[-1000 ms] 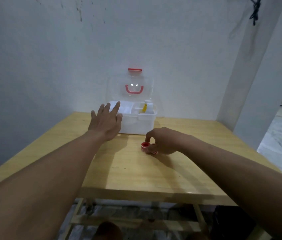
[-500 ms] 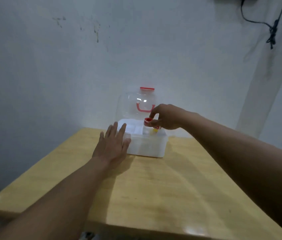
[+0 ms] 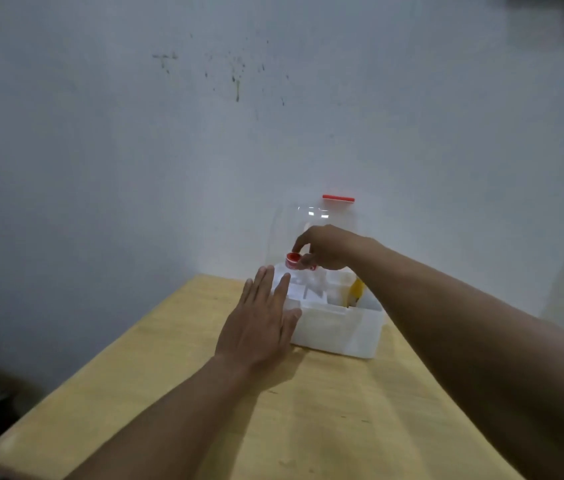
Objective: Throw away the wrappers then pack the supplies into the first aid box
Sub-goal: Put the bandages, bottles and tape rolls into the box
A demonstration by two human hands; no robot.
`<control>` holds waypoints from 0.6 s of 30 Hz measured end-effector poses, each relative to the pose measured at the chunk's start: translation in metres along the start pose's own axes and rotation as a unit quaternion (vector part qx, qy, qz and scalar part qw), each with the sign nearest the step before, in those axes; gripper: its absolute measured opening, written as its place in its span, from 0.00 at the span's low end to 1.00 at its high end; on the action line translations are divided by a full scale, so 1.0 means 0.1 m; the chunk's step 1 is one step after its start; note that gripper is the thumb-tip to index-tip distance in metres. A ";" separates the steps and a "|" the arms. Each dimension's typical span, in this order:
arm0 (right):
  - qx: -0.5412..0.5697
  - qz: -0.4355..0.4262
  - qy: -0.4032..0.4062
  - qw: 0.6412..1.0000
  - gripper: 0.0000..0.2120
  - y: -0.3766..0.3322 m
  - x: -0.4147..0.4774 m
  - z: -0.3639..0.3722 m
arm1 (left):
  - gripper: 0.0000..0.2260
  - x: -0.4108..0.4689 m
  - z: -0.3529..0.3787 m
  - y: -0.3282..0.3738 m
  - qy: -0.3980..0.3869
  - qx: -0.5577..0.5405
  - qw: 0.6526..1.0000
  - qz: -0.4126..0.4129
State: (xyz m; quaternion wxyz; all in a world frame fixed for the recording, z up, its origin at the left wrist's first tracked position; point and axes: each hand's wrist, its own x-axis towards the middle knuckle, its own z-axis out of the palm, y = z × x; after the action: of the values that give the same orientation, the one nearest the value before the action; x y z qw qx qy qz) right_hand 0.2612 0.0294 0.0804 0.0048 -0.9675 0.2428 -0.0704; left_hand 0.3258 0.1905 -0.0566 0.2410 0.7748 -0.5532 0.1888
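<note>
Carrying the small red-capped roll off the wooden table, your right hand now pinches it over the white plastic first aid box; your left hand, fingers spread, braces the box. Packing's nearly done.

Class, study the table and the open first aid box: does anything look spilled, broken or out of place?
Nothing stands out. The first aid box sits flat on the table, lid up. The left hand steadies it; the right hand holds a red-capped item over it.
</note>
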 end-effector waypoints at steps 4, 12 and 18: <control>-0.001 -0.016 -0.006 1.000 0.17 -0.02 0.10 0.09 | 0.32 0.01 0.04 -0.03 0.015 -0.007 1.000 0.015; 0.015 -0.014 -0.002 1.000 0.20 -0.01 0.16 0.28 | 0.30 -0.04 0.03 -0.10 0.024 -0.018 0.999 0.021; 0.021 -0.015 0.013 1.000 0.16 0.00 0.14 0.31 | 0.29 -0.05 0.04 -0.13 0.029 -0.034 0.999 0.021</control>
State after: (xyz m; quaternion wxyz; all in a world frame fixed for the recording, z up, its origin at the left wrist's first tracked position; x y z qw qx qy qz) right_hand 0.2776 0.0216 0.0516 0.0213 -0.9697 0.2269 -0.0882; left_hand 0.3369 0.1957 -0.0645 0.2791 0.7482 -0.5684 0.1978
